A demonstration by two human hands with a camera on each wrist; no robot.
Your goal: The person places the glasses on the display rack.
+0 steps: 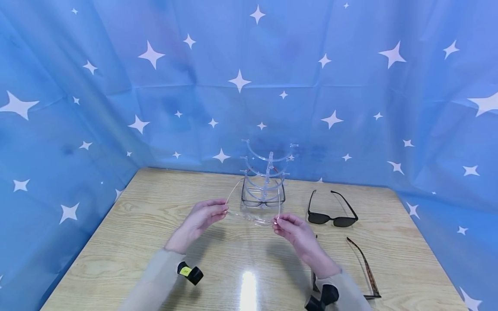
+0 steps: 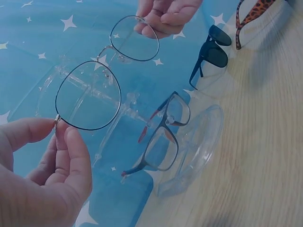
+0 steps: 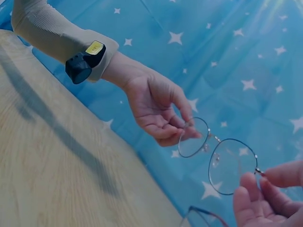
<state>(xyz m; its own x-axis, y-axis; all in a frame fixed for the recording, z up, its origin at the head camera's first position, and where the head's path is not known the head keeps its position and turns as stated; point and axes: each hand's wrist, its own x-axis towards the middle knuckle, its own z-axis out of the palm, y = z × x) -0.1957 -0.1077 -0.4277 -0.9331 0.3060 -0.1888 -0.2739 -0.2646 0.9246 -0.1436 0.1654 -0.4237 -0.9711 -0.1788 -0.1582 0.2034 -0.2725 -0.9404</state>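
Between my two hands hangs a pair of round, thin wire-rimmed eyeglasses, held above the table in front of a clear display stand. At one hinge, the thumb and fingers of my left hand pinch the frame. My right hand grips the opposite hinge in the same way. The temples are unfolded and point toward the stand. Both round lenses show plainly in the left wrist view. Dark rectangular eyeglasses with reddish inner temples sit low on the stand, above its clear base.
Black sunglasses lie with temples spread to the stand's right. Nearer, tortoiseshell-temple glasses lie partly hidden behind the right forearm. A blue star-patterned cloth borders the wooden table at the back and sides.
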